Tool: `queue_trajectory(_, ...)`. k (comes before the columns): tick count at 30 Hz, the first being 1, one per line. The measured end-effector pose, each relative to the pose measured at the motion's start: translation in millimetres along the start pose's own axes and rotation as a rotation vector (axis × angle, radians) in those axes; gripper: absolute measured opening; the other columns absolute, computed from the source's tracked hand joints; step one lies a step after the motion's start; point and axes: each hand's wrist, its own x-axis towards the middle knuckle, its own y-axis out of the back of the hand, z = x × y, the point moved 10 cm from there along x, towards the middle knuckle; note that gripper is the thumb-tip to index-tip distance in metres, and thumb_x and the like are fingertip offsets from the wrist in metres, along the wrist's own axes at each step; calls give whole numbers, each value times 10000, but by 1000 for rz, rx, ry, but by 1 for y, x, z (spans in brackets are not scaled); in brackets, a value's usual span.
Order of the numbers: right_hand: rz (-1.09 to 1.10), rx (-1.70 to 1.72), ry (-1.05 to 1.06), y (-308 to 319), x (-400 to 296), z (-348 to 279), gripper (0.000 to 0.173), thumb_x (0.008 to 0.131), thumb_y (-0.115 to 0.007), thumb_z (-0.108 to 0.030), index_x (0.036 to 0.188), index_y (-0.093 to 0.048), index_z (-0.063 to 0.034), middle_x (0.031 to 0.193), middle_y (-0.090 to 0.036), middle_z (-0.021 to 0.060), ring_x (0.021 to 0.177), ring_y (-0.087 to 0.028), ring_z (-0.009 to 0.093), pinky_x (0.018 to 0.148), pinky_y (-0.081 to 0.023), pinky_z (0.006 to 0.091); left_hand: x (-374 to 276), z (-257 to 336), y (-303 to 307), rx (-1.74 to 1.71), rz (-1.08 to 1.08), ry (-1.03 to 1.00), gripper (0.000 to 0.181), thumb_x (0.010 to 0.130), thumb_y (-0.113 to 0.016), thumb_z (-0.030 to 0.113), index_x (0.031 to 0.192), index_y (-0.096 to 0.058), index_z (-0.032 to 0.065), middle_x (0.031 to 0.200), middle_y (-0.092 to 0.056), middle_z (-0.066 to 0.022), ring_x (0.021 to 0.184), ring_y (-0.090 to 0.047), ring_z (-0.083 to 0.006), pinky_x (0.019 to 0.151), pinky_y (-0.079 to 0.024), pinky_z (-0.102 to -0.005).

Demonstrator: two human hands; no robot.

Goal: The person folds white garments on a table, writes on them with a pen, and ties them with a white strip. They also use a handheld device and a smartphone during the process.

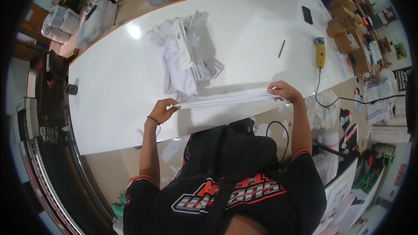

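Observation:
Stretched between both hands is a long folded length of white fabric (225, 101), held close over the near side of a white table (117, 114). My left hand (164, 109) pinches its left end between thumb and fingers. At the other end, my right hand (281, 90) grips the cloth, part of which hangs below the fingers. Just beyond the fabric lies a pile of folded white cloth pieces (178, 78). On top of that pile rests a white paper packet (183, 44) bearing writing.
A yellow corded power tool (321, 55) lies at the table's right, its black cable running off the edge. Near it are a dark pen (281, 49) and a black phone (307, 15). A dark cylindrical roll (71, 89) stands at the left edge. Cardboard boxes (343, 27) border the right side.

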Motion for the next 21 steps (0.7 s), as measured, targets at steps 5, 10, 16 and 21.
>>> queue_trajectory(5, 92, -93, 38, 30, 41, 54, 208, 942, -650, -206, 849, -679, -22, 667, -630, 50, 528, -525, 112, 512, -419, 287, -6, 16, -10, 177, 266, -264, 101, 814, -785, 145, 849, -740, 62, 858, -719, -92, 855, -667, -285, 800, -511, -409)
queue_trajectory(10, 526, -585, 114, 70, 53, 77, 260, 885, -714, -263, 998, -706, -29, 790, -664, 116, 726, -640, 258, 674, -513, 376, -29, 6, -79, 327, 197, -232, 117, 758, -765, 58, 853, -701, 77, 911, -701, -68, 962, -653, -286, 905, -466, -429)
queue_trajectory(16, 555, -522, 562, 22, 6, 23, 338, 719, -857, -209, 1021, -723, -141, 1075, -648, 84, 1043, -600, 297, 879, -493, 413, -46, -3, -74, 262, 469, -98, 189, 762, -772, 29, 935, -705, 64, 991, -710, -107, 1002, -656, -326, 893, -494, -439)
queue_trajectory(21, 570, -671, 675, 9, 1, 41, 266, 721, -839, -107, 940, -691, -78, 1098, -654, 63, 1114, -571, 298, 938, -456, 416, -59, -35, -54, -29, 607, 187, 118, 886, -729, 114, 952, -693, 24, 746, -643, -97, 733, -616, -172, 698, -489, -318)
